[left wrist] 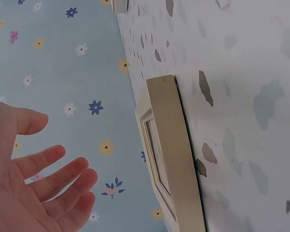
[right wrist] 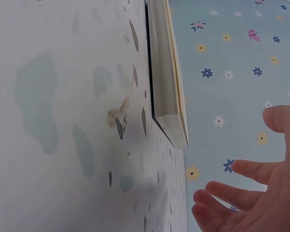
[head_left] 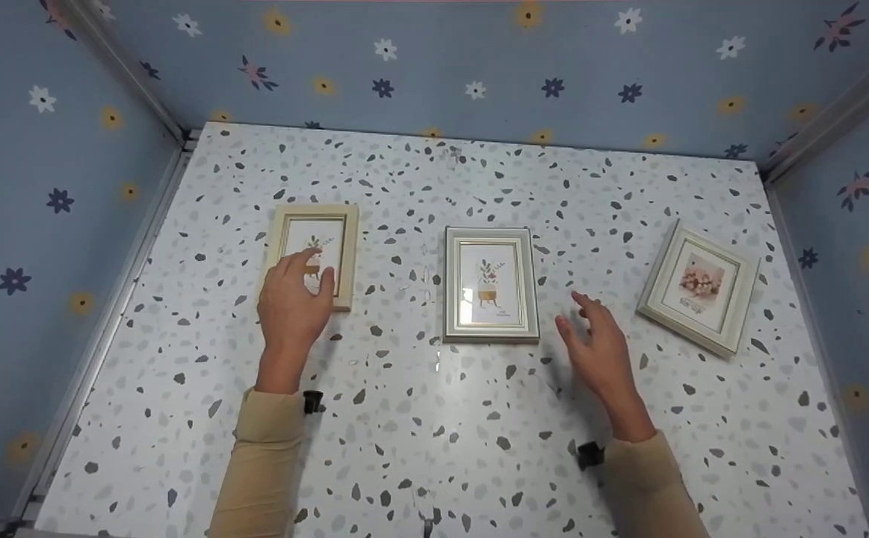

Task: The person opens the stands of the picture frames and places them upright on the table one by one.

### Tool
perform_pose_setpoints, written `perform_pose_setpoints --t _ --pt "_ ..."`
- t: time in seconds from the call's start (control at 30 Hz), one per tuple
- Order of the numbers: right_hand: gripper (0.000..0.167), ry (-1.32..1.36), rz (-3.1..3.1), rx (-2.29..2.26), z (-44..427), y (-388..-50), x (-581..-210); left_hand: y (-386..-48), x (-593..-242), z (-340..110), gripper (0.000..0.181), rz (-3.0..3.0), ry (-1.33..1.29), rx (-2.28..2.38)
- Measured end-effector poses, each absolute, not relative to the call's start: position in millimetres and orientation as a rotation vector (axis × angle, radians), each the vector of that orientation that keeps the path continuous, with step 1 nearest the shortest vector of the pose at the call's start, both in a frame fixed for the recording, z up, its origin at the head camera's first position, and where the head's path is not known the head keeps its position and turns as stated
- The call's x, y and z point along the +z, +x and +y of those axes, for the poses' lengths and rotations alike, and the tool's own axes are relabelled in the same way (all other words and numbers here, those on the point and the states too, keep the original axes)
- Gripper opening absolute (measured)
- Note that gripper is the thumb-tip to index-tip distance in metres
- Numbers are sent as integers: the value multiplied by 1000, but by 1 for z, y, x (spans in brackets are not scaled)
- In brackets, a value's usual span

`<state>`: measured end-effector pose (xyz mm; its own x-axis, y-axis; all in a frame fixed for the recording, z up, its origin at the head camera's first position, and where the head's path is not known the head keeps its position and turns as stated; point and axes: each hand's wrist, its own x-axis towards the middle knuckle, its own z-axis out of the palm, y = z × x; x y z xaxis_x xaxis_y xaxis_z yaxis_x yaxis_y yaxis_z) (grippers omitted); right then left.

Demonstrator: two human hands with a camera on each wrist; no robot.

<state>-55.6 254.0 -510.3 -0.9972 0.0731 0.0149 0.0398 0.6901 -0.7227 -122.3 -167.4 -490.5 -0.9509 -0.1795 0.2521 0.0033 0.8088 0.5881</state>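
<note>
Three picture frames lie face up in the head view. Over the lower part of the left picture frame (head_left: 352, 258) hovers my left hand (head_left: 294, 302), fingers loosely bent and nothing in them. The left wrist view shows a gap between this hand (left wrist: 43, 179) and the frame's side (left wrist: 176, 154). The middle picture frame (head_left: 492, 335) holds a print of a potted plant. My right hand (head_left: 600, 347) is in the air just right of it, fingers spread and holding nothing. The tilted right picture frame (head_left: 733, 329) has a pinkish flower print.
Beneath everything is a white speckled tabletop (head_left: 404, 448). Blue flowered panels (head_left: 434, 67) stand at its back and sides. Each wrist wears a black device, one by the left cuff (head_left: 313, 402) and one by the right cuff (head_left: 591, 454).
</note>
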Motion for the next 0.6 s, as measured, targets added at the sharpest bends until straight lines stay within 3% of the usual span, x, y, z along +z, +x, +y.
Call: perform_pose_setpoints --t 0.37,0.6 --pt "61 -149 -2807 1329 251 -53 -513 -127 -491 -191 49 -2772 266 -836" --pt "59 -181 -2787 1403 248 -50 -514 -133 -492 -202 45 -2766 309 -856"
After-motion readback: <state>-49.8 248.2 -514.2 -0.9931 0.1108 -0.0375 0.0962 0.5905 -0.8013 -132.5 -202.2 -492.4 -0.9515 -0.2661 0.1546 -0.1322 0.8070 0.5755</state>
